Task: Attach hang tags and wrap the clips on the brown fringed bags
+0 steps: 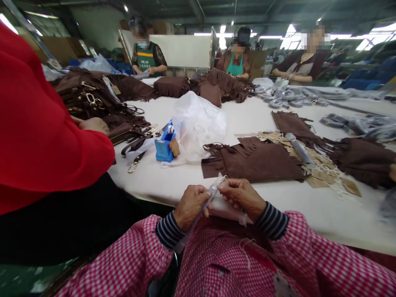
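My left hand [191,205] is closed around a narrow strip wrapped in clear plastic [213,189], which slants up to the right at the table's front edge. Beside it, my right hand [243,197] pinches the strip's upper end, where a small metal clasp [225,177] shows. What lies inside the plastic is hard to make out. Just beyond my hands, a brown fringed bag [262,161] lies flat on the white table [145,181]. A blue tape dispenser [164,149] stands to its left, against a crumpled clear plastic bag [201,123].
Brown cardboard tags with white strings [321,169] lie right of the bag. Brown straps with clasps [136,159] and a heap of bags [89,99] are at left. A person in a red sleeve [55,123] is close on my left. Several co-workers stand across the table.
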### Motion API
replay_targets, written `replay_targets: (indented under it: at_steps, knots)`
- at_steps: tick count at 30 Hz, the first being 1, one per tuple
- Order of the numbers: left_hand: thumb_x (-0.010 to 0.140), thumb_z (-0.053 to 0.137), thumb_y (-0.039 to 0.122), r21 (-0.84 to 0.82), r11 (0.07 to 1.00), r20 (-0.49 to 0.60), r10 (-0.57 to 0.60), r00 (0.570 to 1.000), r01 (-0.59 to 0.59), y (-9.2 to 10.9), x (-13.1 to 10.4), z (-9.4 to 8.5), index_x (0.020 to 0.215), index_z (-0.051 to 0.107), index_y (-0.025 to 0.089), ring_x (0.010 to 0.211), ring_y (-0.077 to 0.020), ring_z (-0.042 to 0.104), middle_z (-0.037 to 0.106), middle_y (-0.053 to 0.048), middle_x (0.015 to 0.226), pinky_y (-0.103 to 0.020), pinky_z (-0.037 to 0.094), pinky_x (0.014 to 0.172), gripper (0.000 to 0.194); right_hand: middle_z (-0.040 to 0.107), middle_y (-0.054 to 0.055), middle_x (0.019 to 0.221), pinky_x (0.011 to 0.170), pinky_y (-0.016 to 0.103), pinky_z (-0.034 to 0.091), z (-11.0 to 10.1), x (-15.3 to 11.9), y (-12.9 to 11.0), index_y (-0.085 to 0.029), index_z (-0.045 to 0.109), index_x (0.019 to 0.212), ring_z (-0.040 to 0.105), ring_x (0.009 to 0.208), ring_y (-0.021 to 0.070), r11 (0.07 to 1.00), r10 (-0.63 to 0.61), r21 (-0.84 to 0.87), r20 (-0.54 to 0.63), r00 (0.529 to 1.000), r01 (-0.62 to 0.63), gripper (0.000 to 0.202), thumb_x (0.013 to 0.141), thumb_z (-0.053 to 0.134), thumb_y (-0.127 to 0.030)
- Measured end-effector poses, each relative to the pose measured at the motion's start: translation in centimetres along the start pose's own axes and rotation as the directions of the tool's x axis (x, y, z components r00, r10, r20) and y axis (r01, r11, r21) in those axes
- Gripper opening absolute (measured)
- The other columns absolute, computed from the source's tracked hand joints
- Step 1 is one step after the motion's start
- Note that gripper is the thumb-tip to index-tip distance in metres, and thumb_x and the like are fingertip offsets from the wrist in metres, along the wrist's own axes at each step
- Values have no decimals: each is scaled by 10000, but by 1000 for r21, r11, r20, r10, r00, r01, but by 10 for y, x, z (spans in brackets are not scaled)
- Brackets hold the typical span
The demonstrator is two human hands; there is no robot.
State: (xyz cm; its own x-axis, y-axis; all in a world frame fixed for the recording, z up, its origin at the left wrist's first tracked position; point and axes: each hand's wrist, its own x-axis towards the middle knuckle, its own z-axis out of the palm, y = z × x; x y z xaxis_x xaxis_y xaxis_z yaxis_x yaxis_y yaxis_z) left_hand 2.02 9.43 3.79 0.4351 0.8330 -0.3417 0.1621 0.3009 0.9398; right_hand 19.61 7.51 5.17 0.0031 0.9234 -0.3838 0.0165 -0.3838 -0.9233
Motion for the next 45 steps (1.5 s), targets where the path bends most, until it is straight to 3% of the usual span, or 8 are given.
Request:
replay_targets:
  at_steps: [11,18,23,29,35,38,42,45]
  knots:
    - [869,545,387,90,994,-16,60,998,-59,2,-5,0,672,601,154,366,-92,533,650,-22,557,-185,343,406,310,511,-32,382,316,176,231,7,10,-9,-161,561,479,370,317,54,985,30,-169,-26,999,-34,356,717,786,-301]
    - [891,547,398,125,983,-63,144,988,-136,1,-7,6,687,601,158,375,-91,524,630,3,539,-196,368,436,319,495,-42,369,284,168,228,4,17,-13,-168,541,470,355,296,57,982,111,-151,1,994,-110,342,715,766,-249]
    - [865,620,392,-105,994,-18,31,999,-33,6,-7,4,668,606,127,374,-55,465,562,15,472,-159,322,421,330,583,-17,456,315,140,300,-11,14,-15,-140,612,557,435,356,56,985,172,-17,111,979,-171,265,636,838,-255]
    - [762,763,390,-488,873,-27,-33,999,16,28,-10,5,830,635,105,421,-17,453,600,21,626,-123,310,413,319,669,30,573,383,155,441,-15,10,-13,-116,670,667,550,448,89,986,159,15,211,964,-166,143,627,788,-186]
    - [787,750,374,-426,904,-1,-41,999,37,35,-13,5,814,623,103,421,-29,465,608,3,623,-132,323,401,301,668,30,590,333,132,391,-13,6,-11,-124,625,654,522,431,72,991,129,17,117,985,-132,115,706,714,-173]
    - [799,741,356,-392,918,0,-65,998,60,30,-13,-2,801,614,107,415,-28,463,609,4,615,-128,321,398,279,704,66,672,315,138,369,-16,-4,-10,-108,655,799,535,439,80,975,179,111,131,975,-194,87,735,688,-157]
    - [795,745,348,-377,922,19,-89,996,90,30,-14,-6,776,601,111,420,-27,463,609,3,626,-126,336,405,278,719,67,811,319,123,329,-10,-14,-8,-125,652,1036,560,457,71,885,193,364,279,941,-289,271,776,695,-188]
    - [796,741,352,-358,930,25,-77,997,81,34,-15,-4,769,599,106,420,-29,457,603,2,611,-126,338,406,285,682,42,764,318,107,287,0,-13,-3,-102,672,972,499,409,32,847,130,444,359,924,-292,203,820,684,-236]
